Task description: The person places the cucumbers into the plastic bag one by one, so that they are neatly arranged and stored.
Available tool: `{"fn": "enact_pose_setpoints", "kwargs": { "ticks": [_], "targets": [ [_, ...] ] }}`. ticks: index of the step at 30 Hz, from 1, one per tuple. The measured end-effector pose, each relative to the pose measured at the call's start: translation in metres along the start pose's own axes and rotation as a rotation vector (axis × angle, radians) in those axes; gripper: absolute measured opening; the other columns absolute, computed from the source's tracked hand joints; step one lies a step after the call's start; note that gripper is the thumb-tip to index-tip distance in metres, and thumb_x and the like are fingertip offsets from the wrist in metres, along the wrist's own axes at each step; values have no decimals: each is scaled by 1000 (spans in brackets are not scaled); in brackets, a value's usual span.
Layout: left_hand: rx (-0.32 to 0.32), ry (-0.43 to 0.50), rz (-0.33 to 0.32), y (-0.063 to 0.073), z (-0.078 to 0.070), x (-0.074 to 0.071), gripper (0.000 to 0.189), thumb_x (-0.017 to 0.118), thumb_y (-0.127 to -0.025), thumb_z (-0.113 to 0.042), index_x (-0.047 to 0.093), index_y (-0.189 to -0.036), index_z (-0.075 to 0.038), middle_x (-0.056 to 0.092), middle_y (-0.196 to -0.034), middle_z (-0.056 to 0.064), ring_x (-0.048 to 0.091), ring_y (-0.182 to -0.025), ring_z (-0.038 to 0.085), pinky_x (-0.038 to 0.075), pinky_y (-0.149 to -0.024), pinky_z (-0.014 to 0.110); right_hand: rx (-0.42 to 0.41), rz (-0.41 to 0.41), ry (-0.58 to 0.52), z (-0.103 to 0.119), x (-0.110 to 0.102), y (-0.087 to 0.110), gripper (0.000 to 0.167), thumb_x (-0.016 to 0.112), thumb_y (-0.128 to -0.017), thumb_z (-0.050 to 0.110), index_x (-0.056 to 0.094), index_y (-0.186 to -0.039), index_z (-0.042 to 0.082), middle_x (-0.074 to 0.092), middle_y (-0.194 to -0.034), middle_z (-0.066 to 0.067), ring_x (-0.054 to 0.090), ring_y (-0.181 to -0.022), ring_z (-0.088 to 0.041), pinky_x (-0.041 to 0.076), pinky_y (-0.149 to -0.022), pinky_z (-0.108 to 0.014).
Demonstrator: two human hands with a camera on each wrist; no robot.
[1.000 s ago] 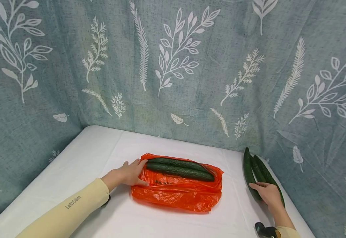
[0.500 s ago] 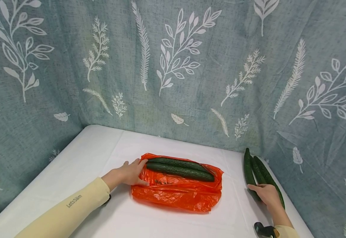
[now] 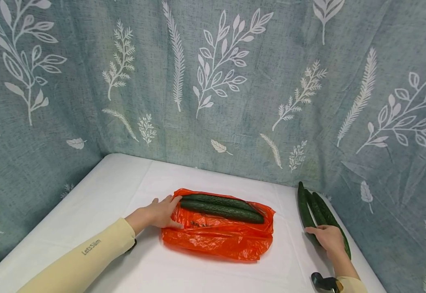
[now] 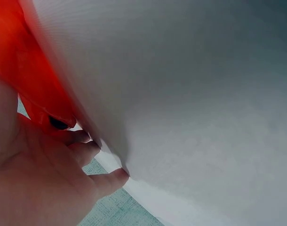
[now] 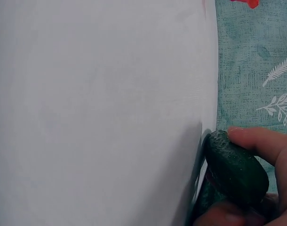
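Three cucumbers (image 3: 317,209) lie lengthwise, close together, on the white table (image 3: 132,179), at the lower right of the head view. From where I stand, I see the person's right grip (image 3: 328,239) bent around the near part of the leftmost cucumber (image 3: 302,205), holding it; the right wrist view shows its rounded end between the digits. At the lower centre, two more cucumbers (image 3: 220,209) rest side by side on an opened red plastic bag (image 3: 218,246). The left grip (image 3: 159,213) is released, its fingers spread, touching the bag's left edge. Behind, a blue-green curtain (image 3: 154,85) fills the upper frame.
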State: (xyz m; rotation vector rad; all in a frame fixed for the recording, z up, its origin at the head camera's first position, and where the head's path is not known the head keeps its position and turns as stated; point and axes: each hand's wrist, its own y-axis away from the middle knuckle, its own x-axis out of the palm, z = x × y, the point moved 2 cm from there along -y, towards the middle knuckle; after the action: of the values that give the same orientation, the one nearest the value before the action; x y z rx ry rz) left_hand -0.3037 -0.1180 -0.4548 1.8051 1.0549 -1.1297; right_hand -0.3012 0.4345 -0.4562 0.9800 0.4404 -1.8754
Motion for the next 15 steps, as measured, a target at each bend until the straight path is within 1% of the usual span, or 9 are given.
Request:
{"fn": "enact_pose_setpoints", "kwargs": {
  "ticks": [3, 6, 10, 15],
  "targets": [
    [0, 2, 1, 0, 1, 0, 108, 73, -82, -63, 22, -160, -7, 29, -162, 22, 24, -152, 38, 19, -119, 66, 12, -12, -25, 0, 1, 0, 66, 76, -85, 35, 59, -128, -11, 58, -125, -30, 60, -98, -37, 50, -58, -35],
    [-2, 4, 1, -1, 1, 0, 108, 73, -82, -63, 22, -159, -8, 29, -162, 21, 24, -152, 37, 19, -119, 66, 16, -19, -53, -1, 1, 1, 64, 76, -85, 33, 58, -128, -11, 55, -129, -31, 59, -103, -40, 51, -60, -37],
    [-1, 1, 0, -1, 1, 0, 108, 73, -82, -63, 22, -159, -8, 30, -162, 21, 25, -152, 38, 19, -119, 66, 21, -26, -93, -2, 1, 1, 63, 76, -85, 31, 58, -128, -11, 52, -132, -32, 56, -109, -45, 52, -64, -42],
    [1, -12, -4, -2, 3, 2, 109, 73, -82, -64, 22, -159, -8, 30, -162, 22, 26, -152, 38, 20, -119, 66, 28, -25, -117, -3, 0, 2, 58, 76, -85, 29, 59, -123, -10, 52, -131, -31, 54, -111, -45, 50, -69, -45]
  ]
}}
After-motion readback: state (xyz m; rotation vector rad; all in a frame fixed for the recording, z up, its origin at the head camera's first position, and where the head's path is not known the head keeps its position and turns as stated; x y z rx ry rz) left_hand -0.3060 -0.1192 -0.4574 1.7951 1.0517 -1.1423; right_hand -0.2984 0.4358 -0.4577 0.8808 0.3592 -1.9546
